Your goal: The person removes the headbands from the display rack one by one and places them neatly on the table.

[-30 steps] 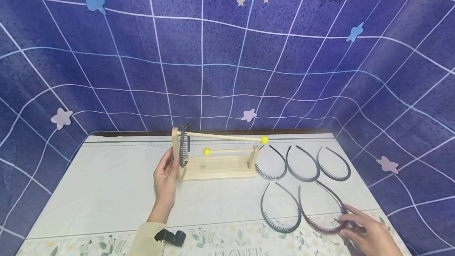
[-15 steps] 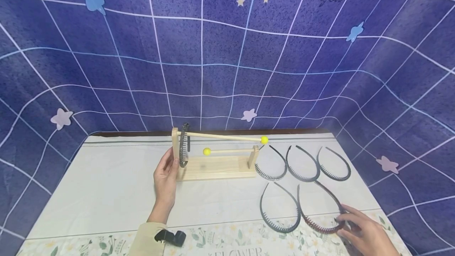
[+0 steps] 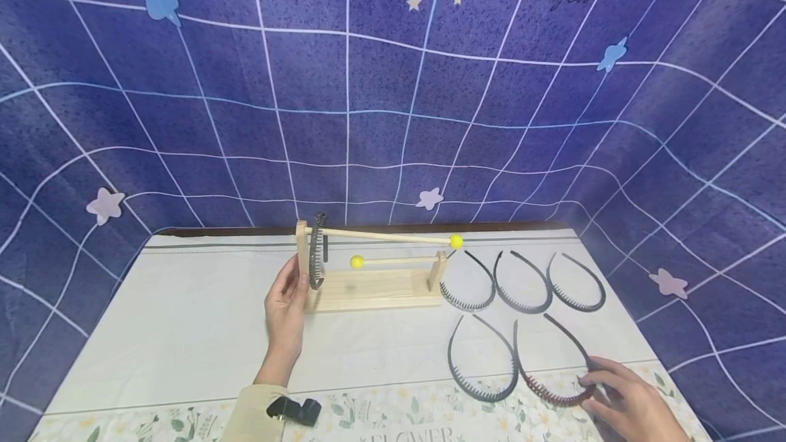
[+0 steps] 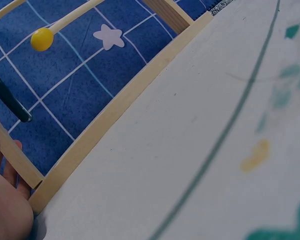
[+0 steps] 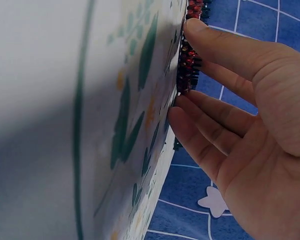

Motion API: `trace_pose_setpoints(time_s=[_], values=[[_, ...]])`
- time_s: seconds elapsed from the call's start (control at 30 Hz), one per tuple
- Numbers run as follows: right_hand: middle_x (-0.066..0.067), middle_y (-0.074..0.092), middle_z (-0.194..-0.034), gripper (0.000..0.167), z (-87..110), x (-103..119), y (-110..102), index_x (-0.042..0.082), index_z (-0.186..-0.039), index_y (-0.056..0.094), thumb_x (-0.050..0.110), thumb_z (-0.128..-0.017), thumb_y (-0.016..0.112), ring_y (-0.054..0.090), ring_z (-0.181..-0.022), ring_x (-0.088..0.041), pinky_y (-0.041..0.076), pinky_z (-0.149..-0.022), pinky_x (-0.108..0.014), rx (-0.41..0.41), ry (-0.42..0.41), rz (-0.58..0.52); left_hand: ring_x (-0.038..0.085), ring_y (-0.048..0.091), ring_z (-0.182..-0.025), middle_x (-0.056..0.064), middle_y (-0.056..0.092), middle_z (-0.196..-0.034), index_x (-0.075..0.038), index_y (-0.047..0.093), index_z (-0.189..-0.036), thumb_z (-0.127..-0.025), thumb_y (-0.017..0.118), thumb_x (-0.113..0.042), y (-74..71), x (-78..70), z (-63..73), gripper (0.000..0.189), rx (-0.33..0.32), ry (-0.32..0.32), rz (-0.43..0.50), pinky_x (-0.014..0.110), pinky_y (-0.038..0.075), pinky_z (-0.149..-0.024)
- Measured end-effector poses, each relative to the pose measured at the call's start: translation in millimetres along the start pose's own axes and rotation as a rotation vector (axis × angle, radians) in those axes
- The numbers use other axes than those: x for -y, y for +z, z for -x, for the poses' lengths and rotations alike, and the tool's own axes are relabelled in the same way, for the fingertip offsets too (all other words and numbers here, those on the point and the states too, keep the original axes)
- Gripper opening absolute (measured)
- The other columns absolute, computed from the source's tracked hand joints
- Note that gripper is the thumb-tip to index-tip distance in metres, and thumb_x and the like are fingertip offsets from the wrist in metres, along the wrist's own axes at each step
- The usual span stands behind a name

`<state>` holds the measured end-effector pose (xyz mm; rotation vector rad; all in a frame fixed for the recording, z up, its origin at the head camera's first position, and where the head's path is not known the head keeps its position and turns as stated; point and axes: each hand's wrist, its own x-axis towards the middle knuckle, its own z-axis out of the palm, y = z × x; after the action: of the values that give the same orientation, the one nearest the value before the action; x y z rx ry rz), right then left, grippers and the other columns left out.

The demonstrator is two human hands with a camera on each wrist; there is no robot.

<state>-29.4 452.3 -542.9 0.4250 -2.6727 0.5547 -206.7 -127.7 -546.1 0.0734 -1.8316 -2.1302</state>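
Note:
My left hand (image 3: 286,312) grips the left upright (image 3: 303,245) of a light wooden two-rod stand; the left wrist view shows this upright (image 4: 17,159) running past the fingers. A dark toothed headband (image 3: 316,254) hangs on the upper rod, close beside that upright. At the table's front right, my right hand (image 3: 632,394) pinches the side of a dark reddish toothed headband (image 3: 555,394) lying on the cloth. In the right wrist view the thumb lies against this headband's glittery red teeth (image 5: 190,55), with a finger behind it.
A dark headband (image 3: 485,395) lies left of the reddish one. Behind lie three more headbands, one (image 3: 469,307) partly behind the stand's right post (image 3: 437,275). Yellow balls (image 3: 456,241) cap both rods. A blue grid curtain (image 3: 393,108) rises behind the table.
The right hand and the reddish headband have shifted slightly left, and the headband beside it has edged left too. The left hand and the stand stay put.

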Motion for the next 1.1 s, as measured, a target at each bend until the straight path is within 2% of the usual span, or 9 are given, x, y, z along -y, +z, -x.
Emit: trace_pose_setpoints(time_s=[0.33, 0.4, 0.5, 0.6, 0.67, 0.8, 0.97, 1.03, 1.1], values=[[-0.003, 0.074, -0.125, 0.054, 0.2, 1.2, -2.1, 0.027, -0.105, 0.081, 0.02, -0.059, 0.107, 0.064, -0.113, 0.006, 0.047, -0.084, 0.004, 0.026, 0.011, 0.035, 0.011, 0.054, -0.147, 0.01, 0.056, -0.16, -0.005, 0.051, -0.163, -0.116, 0.06, -0.013, 1.0, 1.0, 0.5, 0.049, -0.002, 0.018, 0.001, 0.017, 0.047, -0.123], [-0.005, 0.072, -0.126, 0.055, 0.1, 2.9, -3.5, 0.025, -0.109, 0.082, 0.021, -0.06, 0.107, 0.063, -0.114, 0.008, 0.054, -0.081, -0.001, 0.036, 0.027, 0.026, 0.009, 0.055, -0.146, 0.009, 0.056, -0.16, -0.005, 0.052, -0.163, -0.116, 0.06, -0.012, 1.1, 1.4, 0.1, 0.049, -0.001, 0.019, 0.003, 0.017, 0.046, -0.123], [-0.007, 0.07, -0.129, 0.055, -1.0, 6.2, -6.1, 0.022, -0.112, 0.081, 0.018, -0.064, 0.107, 0.062, -0.109, 0.01, 0.065, -0.067, -0.016, 0.045, 0.055, 0.001, 0.009, 0.055, -0.146, 0.009, 0.056, -0.16, -0.005, 0.052, -0.163, -0.115, 0.06, -0.012, 0.8, 1.9, -0.4, 0.049, -0.001, 0.019, -0.002, 0.017, 0.046, -0.123], [-0.009, 0.07, -0.129, 0.057, -4.1, 9.8, -8.7, 0.021, -0.115, 0.081, 0.017, -0.064, 0.107, 0.066, -0.103, 0.007, 0.067, -0.063, -0.027, 0.015, 0.068, 0.023, 0.011, 0.054, -0.147, 0.009, 0.055, -0.161, -0.006, 0.051, -0.163, -0.116, 0.06, -0.013, 0.4, 2.2, -0.5, 0.049, -0.001, 0.017, -0.013, 0.017, 0.046, -0.123], [-0.011, 0.071, -0.128, 0.058, -7.5, 12.3, -10.0, 0.02, -0.116, 0.082, 0.016, -0.063, 0.107, 0.069, -0.099, 0.001, 0.066, -0.062, -0.027, -0.02, 0.059, 0.052, 0.013, 0.053, -0.149, 0.01, 0.055, -0.161, -0.006, 0.051, -0.164, -0.116, 0.06, -0.014, 0.1, 2.3, -0.3, 0.049, 0.0, 0.016, -0.019, 0.017, 0.046, -0.123], [-0.012, 0.072, -0.127, 0.058, -15.2, 18.7, -11.9, 0.02, -0.117, 0.082, 0.014, -0.065, 0.106, 0.07, -0.094, -0.004, 0.058, -0.065, -0.016, -0.073, 0.044, 0.063, 0.015, 0.052, -0.151, 0.009, 0.054, -0.162, -0.007, 0.05, -0.164, -0.116, 0.06, -0.016, 0.0, 1.5, 0.1, 0.05, 0.001, 0.012, -0.013, 0.017, 0.046, -0.123], [-0.006, 0.074, -0.131, 0.06, -24.8, 32.0, -13.4, 0.019, -0.122, 0.082, 0.005, -0.067, 0.103, 0.057, -0.119, 0.016, 0.046, -0.09, 0.002, -0.137, 0.03, 0.023, 0.014, 0.054, -0.149, 0.011, 0.055, -0.162, -0.006, 0.051, -0.163, -0.116, 0.061, -0.016, 0.1, 1.4, 0.3, 0.05, -0.004, 0.017, -0.008, 0.017, 0.047, -0.122], [-0.002, 0.074, -0.133, 0.06, -29.0, 39.2, -13.4, 0.02, -0.123, 0.082, 0.004, -0.069, 0.102, 0.047, -0.128, 0.023, 0.042, -0.095, 0.004, -0.154, 0.034, 0.003, 0.014, 0.054, -0.148, 0.012, 0.055, -0.161, -0.005, 0.051, -0.163, -0.116, 0.061, -0.015, 0.2, 1.5, 0.1, 0.049, -0.005, 0.021, -0.006, 0.017, 0.047, -0.123], [0.0, 0.074, -0.135, 0.059, -33.5, 47.2, -13.6, 0.022, -0.125, 0.082, 0.004, -0.072, 0.101, 0.044, -0.129, 0.026, 0.044, -0.093, 0.004, -0.162, 0.039, -0.011, 0.012, 0.054, -0.148, 0.01, 0.056, -0.16, -0.006, 0.052, -0.163, -0.115, 0.061, -0.014, 0.3, 1.8, -0.4, 0.049, -0.006, 0.02, -0.002, 0.017, 0.047, -0.123]])
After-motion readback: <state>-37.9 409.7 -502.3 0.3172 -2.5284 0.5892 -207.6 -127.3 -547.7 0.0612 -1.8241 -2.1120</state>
